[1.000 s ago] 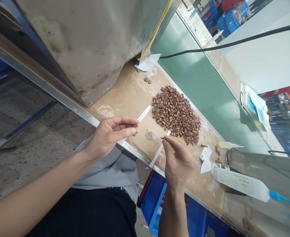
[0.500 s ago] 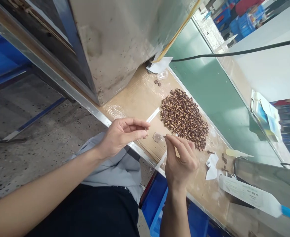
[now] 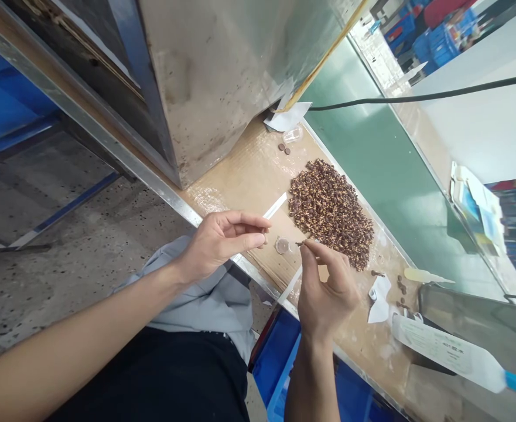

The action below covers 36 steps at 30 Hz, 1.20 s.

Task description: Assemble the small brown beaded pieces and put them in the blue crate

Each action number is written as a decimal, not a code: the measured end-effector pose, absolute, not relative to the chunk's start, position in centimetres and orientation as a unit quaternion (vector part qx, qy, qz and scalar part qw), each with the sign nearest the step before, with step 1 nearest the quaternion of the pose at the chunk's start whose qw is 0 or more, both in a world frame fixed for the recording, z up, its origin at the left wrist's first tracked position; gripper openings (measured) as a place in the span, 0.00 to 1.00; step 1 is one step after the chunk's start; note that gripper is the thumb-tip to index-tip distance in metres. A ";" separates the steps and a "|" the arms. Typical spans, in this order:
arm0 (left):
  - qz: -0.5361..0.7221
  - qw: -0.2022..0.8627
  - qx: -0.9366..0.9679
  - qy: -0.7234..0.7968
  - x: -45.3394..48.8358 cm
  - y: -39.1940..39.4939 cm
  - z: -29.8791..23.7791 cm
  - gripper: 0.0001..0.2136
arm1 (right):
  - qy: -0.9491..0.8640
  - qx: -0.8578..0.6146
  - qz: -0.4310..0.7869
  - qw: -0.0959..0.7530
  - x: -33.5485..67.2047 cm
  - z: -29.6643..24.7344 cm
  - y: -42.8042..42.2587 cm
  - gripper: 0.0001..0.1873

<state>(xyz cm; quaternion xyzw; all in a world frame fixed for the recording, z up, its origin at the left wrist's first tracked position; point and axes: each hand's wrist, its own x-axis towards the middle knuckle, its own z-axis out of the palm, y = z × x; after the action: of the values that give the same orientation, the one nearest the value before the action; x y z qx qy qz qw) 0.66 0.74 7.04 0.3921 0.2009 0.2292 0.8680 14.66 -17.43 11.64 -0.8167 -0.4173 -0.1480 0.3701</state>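
My left hand [image 3: 225, 243] is over the front edge of the workbench, thumb and fingers pinched together. What lies between those fingertips is too small and too covered to name. My right hand [image 3: 328, 281] pinches a small dark piece [image 3: 300, 244] between thumb and forefinger, its tip pointing toward the left hand. Between the two hands sits a small clear round dish [image 3: 283, 245] on the bench. Just beyond my right hand lies a large pile of small brown and gold parts [image 3: 331, 211].
A white strip [image 3: 275, 205] lies beyond my left hand. At the right are a glue bottle [image 3: 448, 349] with a blue tip, a crumpled white paper [image 3: 378, 299] and a pale pointed nozzle [image 3: 428, 275]. A large metal housing [image 3: 222, 76] stands at the left; blue crates [image 3: 275, 346] sit below.
The view has shifted slightly. Both hands keep their pinches almost in place; the dark piece in my right fingertips shows a little more.
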 end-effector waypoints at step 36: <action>0.225 0.873 0.388 0.192 0.6 0.7 6.9 0.11 | -0.479 -0.800 -0.175 0.316 15.2 11.1 -17.0 0.07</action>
<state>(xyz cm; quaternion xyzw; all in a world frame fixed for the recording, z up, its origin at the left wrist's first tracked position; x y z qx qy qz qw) 0.64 0.69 6.94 0.3880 0.1920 0.2245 0.8730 15.24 -17.00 11.15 -0.8003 -0.4787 -0.1745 0.3162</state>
